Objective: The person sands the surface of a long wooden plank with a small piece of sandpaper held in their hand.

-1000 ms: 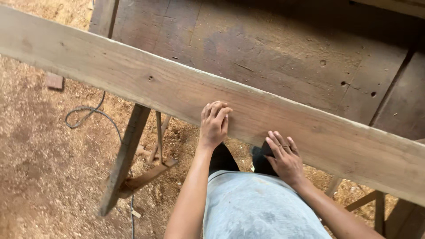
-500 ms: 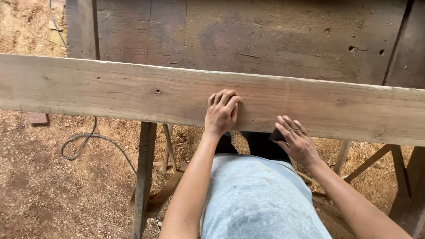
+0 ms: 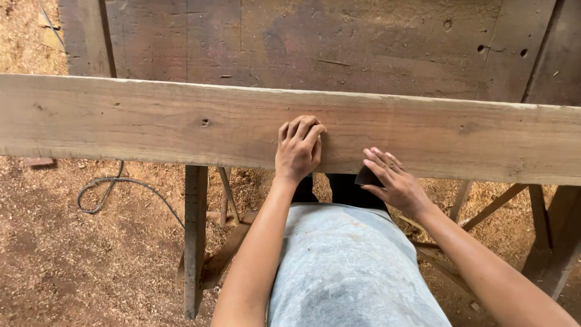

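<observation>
Head view looks straight down on a long wooden plank (image 3: 151, 121), pale and weathered, with a small knot hole left of its middle. Its long axis runs left to right across the whole picture, both ends out of sight past the edges, its right side dipping slightly lower than its left. It lies flat across the near edge of a darker wooden workbench (image 3: 339, 48), whose top fills the space beyond the plank's far edge.

On the plank, near its middle, the left hand (image 3: 299, 148) rests with fingers curled in, knuckles up, pressing on the board's face rather than wrapped around anything. Just to the right of it, at the plank's near edge, the right hand (image 3: 393, 181) lies with fingers spread and extended; a small dark piece (image 3: 367, 177) sits under the fingertips, against the plank's lower edge. Whether the fingers clamp it or only press it there cannot be told.

Below the plank's near edge is the person's grey shirt (image 3: 351, 266), with both forearms reaching up from it. A wooden leg (image 3: 195, 236) of the bench stands under the plank left of the left hand, braces slanting off it. Further left of that leg, a dark cable (image 3: 115, 184) loops over the sawdust-covered floor (image 3: 72, 254).
</observation>
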